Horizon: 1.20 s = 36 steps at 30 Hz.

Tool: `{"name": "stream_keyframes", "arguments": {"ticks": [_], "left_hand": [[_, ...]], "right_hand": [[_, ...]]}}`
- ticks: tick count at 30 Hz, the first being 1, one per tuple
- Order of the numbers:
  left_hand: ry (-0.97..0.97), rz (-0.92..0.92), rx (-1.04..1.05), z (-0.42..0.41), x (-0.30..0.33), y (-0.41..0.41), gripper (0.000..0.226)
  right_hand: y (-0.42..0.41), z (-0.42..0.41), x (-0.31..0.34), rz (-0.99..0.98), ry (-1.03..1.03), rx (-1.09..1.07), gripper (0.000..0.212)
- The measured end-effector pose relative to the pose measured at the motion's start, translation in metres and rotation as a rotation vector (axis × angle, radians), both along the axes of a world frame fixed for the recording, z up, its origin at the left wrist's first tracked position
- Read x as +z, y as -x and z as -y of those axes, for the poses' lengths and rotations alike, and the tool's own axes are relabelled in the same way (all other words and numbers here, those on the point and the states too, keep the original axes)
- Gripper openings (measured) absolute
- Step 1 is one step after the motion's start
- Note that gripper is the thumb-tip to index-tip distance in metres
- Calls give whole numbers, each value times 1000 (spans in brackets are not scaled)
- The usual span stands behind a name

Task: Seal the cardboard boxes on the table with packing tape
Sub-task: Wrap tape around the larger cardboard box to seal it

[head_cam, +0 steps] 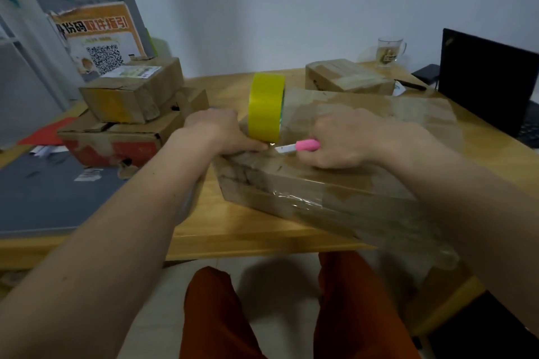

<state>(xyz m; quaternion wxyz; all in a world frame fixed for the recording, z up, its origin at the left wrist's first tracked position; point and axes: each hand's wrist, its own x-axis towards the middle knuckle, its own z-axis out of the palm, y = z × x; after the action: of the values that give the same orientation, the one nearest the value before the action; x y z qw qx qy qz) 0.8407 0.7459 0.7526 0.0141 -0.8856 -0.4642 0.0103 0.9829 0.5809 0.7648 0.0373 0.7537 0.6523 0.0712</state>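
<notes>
Cutting the tape at the box's near corner.

My left hand [217,132] pressed down on the box [344,183] with a fingertip by the tape end, apparently to keep the strip taut for the blade. My right hand [339,141] gripped the pink knife [297,146], its blade pointing at the spot under the yellow roll [265,108], which stood on edge on the box so the strip ran straight off it. The box lay across the table's [233,230] front edge, close to me. Other boxes [128,114] were stacked to the left.
</notes>
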Motion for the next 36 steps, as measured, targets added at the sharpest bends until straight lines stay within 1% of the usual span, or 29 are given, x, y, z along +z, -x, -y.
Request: {"name": "stream_keyframes", "arguments": {"ticks": [1, 3, 5, 6, 7, 8, 10, 11, 14, 16, 17, 19, 21, 22, 25, 26, 28, 31, 34, 36], "left_hand": [[49, 24, -27, -2, 4, 2, 100], [200, 164, -144, -8, 9, 2, 105], [431, 332, -307, -12, 10, 1, 115], [563, 398, -360, -14, 8, 1, 114], [673, 451, -393, -16, 6, 2, 106], [740, 497, -411, -19, 4, 2, 96], [771, 587, -426, -21, -3, 0, 83], [756, 630, -428, -21, -6, -2, 82], [705, 727, -440, -21, -14, -6, 88], [700, 777, -454, -19, -18, -5, 91], [707, 797, -461, -19, -20, -5, 91], [750, 844, -451, -21, -22, -3, 87], [808, 893, -442, -21, -20, -2, 83], [832, 913, -451, -21, -19, -2, 81], [900, 931, -500, -18, -15, -2, 74], [919, 927, -505, -18, -14, -2, 76], [975, 920, -485, -19, -12, -2, 91], [1040, 921, -461, -18, -10, -4, 117], [1122, 1000, -475, -15, -9, -6, 129], [1159, 1087, -474, -15, -8, -8, 132]], "right_hand": [[2, -1, -2, -9, -16, 15, 50], [9, -7, -6, -25, -43, 54, 50], [12, -12, -8, -66, -79, 77, 45], [11, -15, -7, -106, -105, 78, 43], [9, -16, -7, -161, -136, 76, 41], [6, -19, -8, -240, -172, 72, 40], [3, -24, -10, -455, -271, 66, 37], [3, -29, -12, -563, -327, 56, 37], [5, -42, -13, -846, -497, -16, 40], [10, -47, -13, -936, -524, -84, 49], [12, -49, -12, -977, -518, -89, 50], [15, -55, -10, -1130, -531, -27, 41], [18, -59, -4, -1260, -581, 25, 42], [20, -61, -1, -1262, -589, 35, 46], [25, -65, -1, -1186, -592, 44, 51], [24, -66, -2, -1164, -602, 47, 51], [19, -66, -3, -1098, -634, 45, 50], [14, -65, 1, -1101, -648, 25, 48], [13, -65, 0, -1063, -598, 26, 41], [12, -65, 2, -1021, -594, 37, 31]]}}
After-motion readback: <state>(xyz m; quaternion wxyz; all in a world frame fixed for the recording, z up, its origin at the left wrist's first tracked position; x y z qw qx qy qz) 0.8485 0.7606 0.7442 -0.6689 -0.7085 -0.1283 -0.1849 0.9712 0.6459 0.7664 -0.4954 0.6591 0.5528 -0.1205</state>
